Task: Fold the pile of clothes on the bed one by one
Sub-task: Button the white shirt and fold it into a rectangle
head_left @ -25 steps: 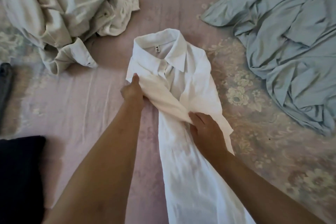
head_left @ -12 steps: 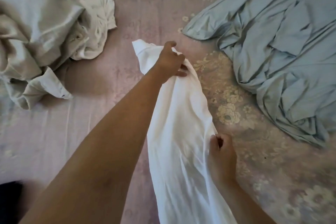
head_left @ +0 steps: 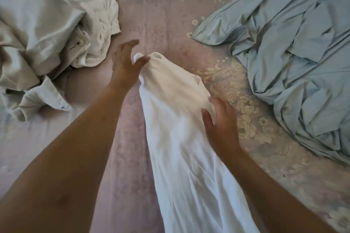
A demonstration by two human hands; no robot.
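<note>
White shirt (head_left: 181, 138): lies in a long narrow strip down the middle of the bed (head_left: 161, 11), between your two forearms, its far end near the centre and its near end running out of view at the bottom edge.
Left hand (head_left: 126, 62): fingers spread and nearly straight, resting against the far tip of the strip; I cannot tell whether your thumb pinches the cloth there.
Right hand (head_left: 220, 125): fingers extended and flat on the right edge, pressing, not gripping.
Hands, relation: well apart along the strip.
Risk, slippage: with neither hand clamped, any tug may let the doubled layers slide and the fold fall open.
Risk, uneven edge: the far tip is bunched into a small peak; smooth it, or the next fold is likely to set a crease in crooked.
Risk, hidden end: the near end is out of sight, so you cannot confirm it lies straight.
Risk, crowding: the cream garments (head_left: 47, 30) lie near your left hand; a wide sweep could drag a cuff into the work.
Material, shirt: thin, bright white woven cloth, soft, with fine lengthwise wrinkles; it should crease readily.
Material, cream garments: heavier, crumpled, with buttons and a turned cuff showing.
Material, blue cloth (head_left: 295, 58): smooth, drapey, in broad loose folds at the right.
Surface, bed: pale pink sheet with a faded floral print, flat but yielding.
</note>
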